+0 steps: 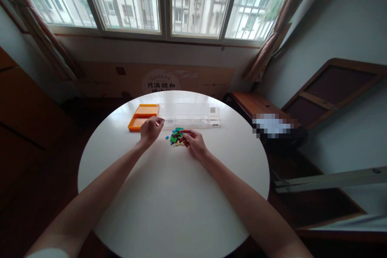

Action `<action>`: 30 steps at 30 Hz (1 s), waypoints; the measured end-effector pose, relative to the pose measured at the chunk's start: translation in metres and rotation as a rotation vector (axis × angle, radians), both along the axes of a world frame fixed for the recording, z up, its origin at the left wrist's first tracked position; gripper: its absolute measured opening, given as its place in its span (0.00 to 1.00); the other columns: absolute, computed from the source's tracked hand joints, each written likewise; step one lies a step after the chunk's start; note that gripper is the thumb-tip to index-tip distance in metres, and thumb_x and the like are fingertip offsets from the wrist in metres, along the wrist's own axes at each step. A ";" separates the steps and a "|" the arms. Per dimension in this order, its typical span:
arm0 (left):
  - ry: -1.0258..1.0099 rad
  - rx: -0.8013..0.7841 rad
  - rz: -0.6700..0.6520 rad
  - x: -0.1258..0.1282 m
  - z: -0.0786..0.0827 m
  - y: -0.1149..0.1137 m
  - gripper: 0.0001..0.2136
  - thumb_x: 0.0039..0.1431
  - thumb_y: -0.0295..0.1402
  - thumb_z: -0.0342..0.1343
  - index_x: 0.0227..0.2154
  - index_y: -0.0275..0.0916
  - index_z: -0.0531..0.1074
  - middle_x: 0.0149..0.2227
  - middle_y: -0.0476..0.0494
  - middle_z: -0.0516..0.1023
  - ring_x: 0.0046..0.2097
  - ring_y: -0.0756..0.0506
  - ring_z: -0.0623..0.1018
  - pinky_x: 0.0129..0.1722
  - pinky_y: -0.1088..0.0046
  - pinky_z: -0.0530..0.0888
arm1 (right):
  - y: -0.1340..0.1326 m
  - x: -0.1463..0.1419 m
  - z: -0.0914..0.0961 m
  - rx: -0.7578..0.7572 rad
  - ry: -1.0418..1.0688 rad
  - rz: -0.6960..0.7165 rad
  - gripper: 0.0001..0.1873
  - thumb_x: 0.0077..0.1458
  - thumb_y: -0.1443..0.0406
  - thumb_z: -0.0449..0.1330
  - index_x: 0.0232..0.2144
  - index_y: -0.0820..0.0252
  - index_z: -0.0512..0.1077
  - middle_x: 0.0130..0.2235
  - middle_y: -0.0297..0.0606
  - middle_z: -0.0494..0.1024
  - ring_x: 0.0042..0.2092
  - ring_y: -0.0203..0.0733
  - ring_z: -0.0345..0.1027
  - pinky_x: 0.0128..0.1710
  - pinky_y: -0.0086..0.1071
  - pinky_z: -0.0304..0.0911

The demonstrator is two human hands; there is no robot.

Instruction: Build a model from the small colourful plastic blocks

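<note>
A small heap of loose plastic pieces (176, 135), green, blue, dark red and cream, lies on the white round table (175, 193). They look like small building bricks, too small to make out singly. At the heap's right edge, my right hand (196, 143) has its fingers curled together among the pieces; whatever they grip is hidden. My left hand (150, 131) is raised beside the heap, in front of the orange tray (130, 124). Its thumb and fingers are pinched on a small dark piece (163, 119), close to the clear plastic box.
Behind the heap stands the clear compartment box (196, 119), with a small clear section at its right end. A wooden bench (252, 102) adjoins the table's far right side. Barred windows and a printed carton (211, 73) are beyond the table.
</note>
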State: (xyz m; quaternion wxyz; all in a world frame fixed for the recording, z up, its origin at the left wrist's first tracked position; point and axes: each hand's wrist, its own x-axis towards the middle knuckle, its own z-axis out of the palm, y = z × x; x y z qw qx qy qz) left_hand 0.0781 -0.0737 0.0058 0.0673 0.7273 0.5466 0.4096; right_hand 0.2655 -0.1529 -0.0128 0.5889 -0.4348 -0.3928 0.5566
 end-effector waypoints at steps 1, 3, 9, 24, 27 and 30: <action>0.012 -0.006 0.017 0.002 0.002 0.004 0.08 0.56 0.37 0.59 0.33 0.39 0.79 0.32 0.41 0.79 0.30 0.44 0.75 0.28 0.73 0.64 | 0.000 0.000 0.002 -0.005 -0.004 -0.010 0.17 0.38 0.59 0.66 0.32 0.62 0.76 0.21 0.33 0.76 0.21 0.29 0.62 0.19 0.23 0.51; 0.024 -0.020 0.046 0.005 0.004 0.012 0.10 0.54 0.38 0.61 0.35 0.39 0.79 0.32 0.40 0.78 0.33 0.41 0.76 0.30 0.72 0.65 | -0.001 0.000 0.003 -0.009 -0.005 -0.015 0.16 0.37 0.59 0.65 0.31 0.62 0.76 0.21 0.32 0.75 0.20 0.29 0.61 0.19 0.23 0.50; 0.039 0.005 -0.034 0.011 0.002 0.007 0.11 0.57 0.35 0.58 0.40 0.38 0.78 0.33 0.42 0.77 0.31 0.44 0.75 0.30 0.72 0.66 | 0.002 0.006 0.000 0.072 -0.211 -0.008 0.14 0.43 0.59 0.61 0.32 0.61 0.76 0.23 0.34 0.75 0.22 0.31 0.62 0.22 0.26 0.54; -0.288 -0.150 -0.458 -0.001 -0.033 -0.024 0.11 0.56 0.36 0.57 0.32 0.34 0.79 0.24 0.46 0.77 0.23 0.53 0.68 0.22 0.80 0.65 | -0.012 0.012 0.008 0.249 -1.132 0.065 0.03 0.50 0.69 0.60 0.28 0.62 0.75 0.28 0.35 0.74 0.30 0.34 0.64 0.33 0.27 0.55; -0.292 -0.157 -0.456 -0.001 -0.031 -0.026 0.11 0.56 0.36 0.57 0.31 0.34 0.79 0.24 0.46 0.77 0.23 0.53 0.68 0.21 0.80 0.64 | -0.012 0.012 0.008 0.251 -1.152 0.063 0.03 0.50 0.71 0.60 0.27 0.62 0.74 0.29 0.36 0.75 0.32 0.35 0.64 0.35 0.27 0.55; -0.282 -0.148 -0.466 -0.001 -0.030 -0.027 0.10 0.56 0.36 0.57 0.31 0.34 0.79 0.24 0.46 0.77 0.23 0.53 0.69 0.22 0.80 0.65 | -0.011 0.013 0.007 0.253 -1.164 0.060 0.04 0.51 0.71 0.60 0.26 0.63 0.74 0.29 0.37 0.74 0.32 0.35 0.64 0.35 0.28 0.55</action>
